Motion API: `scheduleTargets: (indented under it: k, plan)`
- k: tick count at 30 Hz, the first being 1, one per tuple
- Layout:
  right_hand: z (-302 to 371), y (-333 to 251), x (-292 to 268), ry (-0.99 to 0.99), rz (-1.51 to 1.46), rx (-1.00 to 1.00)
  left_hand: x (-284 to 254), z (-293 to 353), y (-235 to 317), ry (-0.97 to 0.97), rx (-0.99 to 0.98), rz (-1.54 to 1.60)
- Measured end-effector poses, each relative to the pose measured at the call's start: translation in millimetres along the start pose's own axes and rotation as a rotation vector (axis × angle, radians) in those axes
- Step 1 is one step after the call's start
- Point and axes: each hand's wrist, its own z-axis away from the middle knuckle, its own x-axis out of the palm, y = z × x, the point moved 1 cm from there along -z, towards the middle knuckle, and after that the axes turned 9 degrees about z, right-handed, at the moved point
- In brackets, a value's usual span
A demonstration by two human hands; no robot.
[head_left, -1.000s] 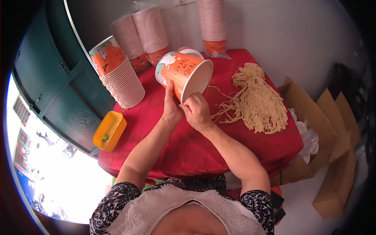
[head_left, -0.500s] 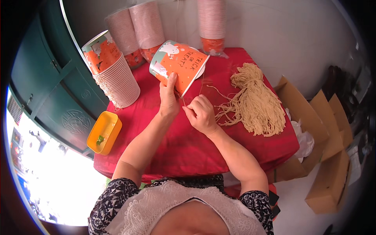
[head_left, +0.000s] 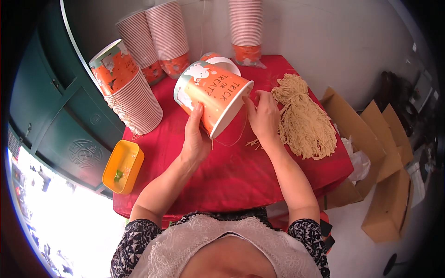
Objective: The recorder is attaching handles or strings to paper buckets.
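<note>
A paper bucket (head_left: 221,103), orange with a green band, white ghost figures and dark lettering, is tilted above the table in my left hand (head_left: 196,139). My left thumb presses its side and the fingers pass underneath, out of sight. At the rim's right side, my right hand (head_left: 265,116) has its thumb and forefinger pinched at the edge. A thin string (head_left: 235,142) hangs slack in a loop from the rim's lower end up toward this pinch. Beside my right hand lies a thick bundle of beige strings (head_left: 306,120).
Behind lies another bucket (head_left: 225,65). At left stand a tall bucket stack (head_left: 135,99) with strings along its side and a yellow container (head_left: 133,171). Wrapped stacks (head_left: 168,34) line the wall. The table has a red cloth (head_left: 222,185); cardboard boxes (head_left: 354,134) stand at right.
My right hand has moved from the rim's lower end up and right to its other side. The bucket has turned, showing more of its rim, and the string now hangs in a loop.
</note>
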Motion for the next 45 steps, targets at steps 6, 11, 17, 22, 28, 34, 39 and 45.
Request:
scheduleTargets:
  k: [6,11,17,22,28,34,39,45]
  plan:
    - [-12.4,-1.9,7.3,0.014,0.145,-0.049,1.9,16.3,-7.6,0.009,0.064,0.023]
    - [-17.4,-1.7,16.2,0.142,0.289,-0.194,-1.6,21.3,-9.9,-0.016,0.119,-0.027]
    - [-25.2,-6.9,14.9,0.079,0.143,-0.357,-6.9,24.4,8.3,-0.036,0.186,-0.103]
    - [-25.8,-14.6,-28.3,-0.082,-0.209,-0.524,-5.2,40.5,55.8,-0.016,0.005,-0.018]
    - [-0.7,-62.1,-45.9,-0.216,-0.427,-0.66,-36.6,81.4,117.0,0.039,-0.052,0.006]
    - [23.3,-60.5,-33.0,-0.361,-0.441,-0.561,-44.1,118.2,192.6,0.127,0.417,-0.443]
    - [46.1,-46.7,-15.6,-0.527,-0.379,-0.387,-51.9,107.6,294.0,0.399,0.954,-0.995]
    - [58.1,-49.8,-8.0,-0.512,-0.486,-0.401,-99.1,49.1,409.8,0.781,1.074,-1.046]
